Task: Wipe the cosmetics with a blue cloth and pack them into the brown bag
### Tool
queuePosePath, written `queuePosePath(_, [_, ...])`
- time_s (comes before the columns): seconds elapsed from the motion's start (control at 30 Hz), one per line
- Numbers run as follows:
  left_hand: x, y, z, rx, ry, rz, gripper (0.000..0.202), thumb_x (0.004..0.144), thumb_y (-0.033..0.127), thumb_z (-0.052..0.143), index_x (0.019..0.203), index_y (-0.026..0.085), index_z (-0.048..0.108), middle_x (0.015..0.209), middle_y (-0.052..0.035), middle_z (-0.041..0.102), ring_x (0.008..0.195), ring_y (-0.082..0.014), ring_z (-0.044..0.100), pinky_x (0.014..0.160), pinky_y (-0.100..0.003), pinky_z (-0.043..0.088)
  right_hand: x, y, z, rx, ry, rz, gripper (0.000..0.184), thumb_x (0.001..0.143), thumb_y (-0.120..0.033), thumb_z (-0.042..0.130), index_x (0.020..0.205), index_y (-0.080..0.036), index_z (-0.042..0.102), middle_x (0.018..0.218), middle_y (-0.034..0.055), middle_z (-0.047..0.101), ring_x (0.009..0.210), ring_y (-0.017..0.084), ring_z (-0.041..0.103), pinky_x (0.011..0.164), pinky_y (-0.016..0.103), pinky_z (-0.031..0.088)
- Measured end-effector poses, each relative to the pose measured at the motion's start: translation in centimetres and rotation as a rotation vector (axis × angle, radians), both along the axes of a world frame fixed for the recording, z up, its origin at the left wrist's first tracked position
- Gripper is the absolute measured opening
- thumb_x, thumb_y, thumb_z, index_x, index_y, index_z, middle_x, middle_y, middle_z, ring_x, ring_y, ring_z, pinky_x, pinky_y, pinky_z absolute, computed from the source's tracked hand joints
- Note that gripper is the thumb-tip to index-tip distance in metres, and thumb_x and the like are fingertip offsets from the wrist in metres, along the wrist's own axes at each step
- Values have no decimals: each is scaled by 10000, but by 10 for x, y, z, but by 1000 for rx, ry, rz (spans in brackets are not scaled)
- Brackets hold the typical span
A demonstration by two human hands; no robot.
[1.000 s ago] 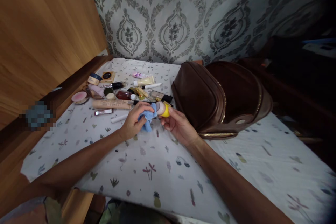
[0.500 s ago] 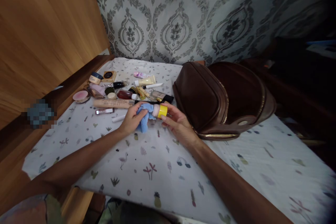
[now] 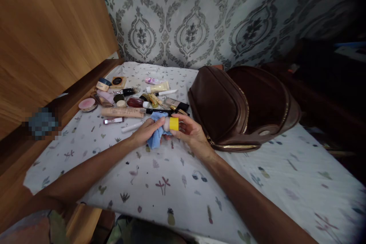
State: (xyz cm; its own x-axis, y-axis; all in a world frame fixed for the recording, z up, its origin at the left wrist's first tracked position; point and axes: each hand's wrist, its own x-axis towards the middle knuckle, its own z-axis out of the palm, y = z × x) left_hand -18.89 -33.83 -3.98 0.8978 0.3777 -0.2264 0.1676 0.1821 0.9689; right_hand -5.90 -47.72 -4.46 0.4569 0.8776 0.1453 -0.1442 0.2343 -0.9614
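My left hand [image 3: 146,131] is closed on a light blue cloth [image 3: 155,139], its thumb pressing the cloth against a small pale bottle [image 3: 167,125] with a yellow cap [image 3: 174,124]. Around the capped end curl the fingers and thumb of my right hand [image 3: 190,131]. The bottle lies nearly level, cap toward the right. Part of its body is hidden by the cloth and my left thumb. Just beyond my hands are a black pencil-like stick [image 3: 157,111] and a beige tube [image 3: 122,112]; a white pen-shaped item [image 3: 132,127] lies left of the cloth.
A brown leather bag [image 3: 220,103] with open zips stands at the right. Several cosmetics, among them a pink compact [image 3: 87,104], a dark red bottle [image 3: 137,102] and a cream tube [image 3: 158,87], lie on the patterned sheet [image 3: 177,183]. A wooden panel [image 3: 57,26] rises at the left.
The bottle and cap have shifted slightly left and a little lower. My right hand has followed, and the cloth is bunched a bit differently.
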Motion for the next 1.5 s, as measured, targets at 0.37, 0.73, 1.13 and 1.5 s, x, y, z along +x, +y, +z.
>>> queuePosePath(0.37, [0,-4,7,-114,-111,-64,590,656,652,805,861,125,636,583,-35,689,452,-132,620,367,-179,364,-8,1,4,-54,90,-56,474,581,-355,924,968,-210,691,953,15,708,846,177,636,828,335,533])
queuePosePath(0.73, [-4,-7,7,289,-203,142,467,814,537,717,1078,179,576,907,-21,679,783,-152,665,669,-234,547,-6,6,-7,-16,-107,-155,522,600,-398,895,984,-235,582,954,2,665,890,183,634,811,318,539])
queuePosePath(1.13, [-7,-9,13,662,-176,40,379,873,423,654,1164,187,597,1004,-26,651,938,-197,612,849,-291,475,-9,0,-11,-159,-603,-265,456,717,-306,741,1148,-193,645,1080,90,679,910,229,646,781,362,545])
queuePosePath(1.5, [-5,-1,6,856,-233,208,219,903,385,624,818,184,600,759,18,537,724,-142,518,685,-258,406,-11,-2,-10,-224,-644,-280,347,771,-365,734,1060,-197,638,981,59,688,743,183,628,681,325,521])
